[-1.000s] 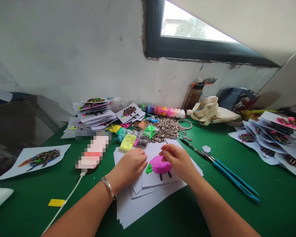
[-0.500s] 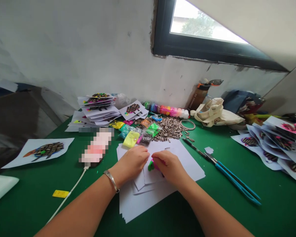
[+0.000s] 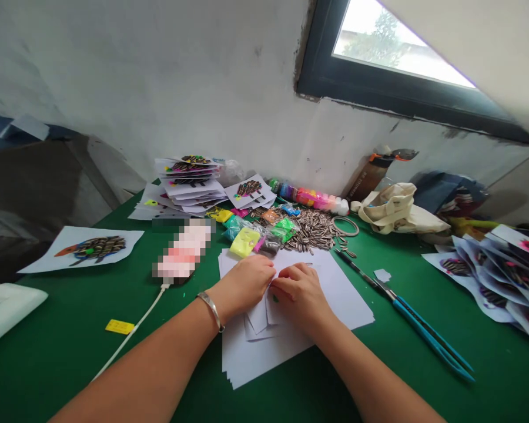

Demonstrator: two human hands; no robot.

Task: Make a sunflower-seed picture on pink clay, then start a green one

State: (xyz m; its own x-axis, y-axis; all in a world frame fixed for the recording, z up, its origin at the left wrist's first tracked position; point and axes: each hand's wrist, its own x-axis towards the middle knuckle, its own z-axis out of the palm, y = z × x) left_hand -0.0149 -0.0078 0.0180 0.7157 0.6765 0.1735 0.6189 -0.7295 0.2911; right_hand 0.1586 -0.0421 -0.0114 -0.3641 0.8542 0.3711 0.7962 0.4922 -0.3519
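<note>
While my left hand and right hand pinch narrow (holding anything? can't tell), a small green clay patch is already on white paper at their six o'clock; striped seeds lie loose at one.

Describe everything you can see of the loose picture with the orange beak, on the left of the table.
The picture is one white sheet, apparently paper, lying face up and roughly flat on the green table. It bears a bird-like figure pointing left: pointed orange beak, body of dark, striped, seed-like pieces, green spot, blue edging, dark strokes below. Only the table visibly touches it. Finer detail is too small to tell.
</note>
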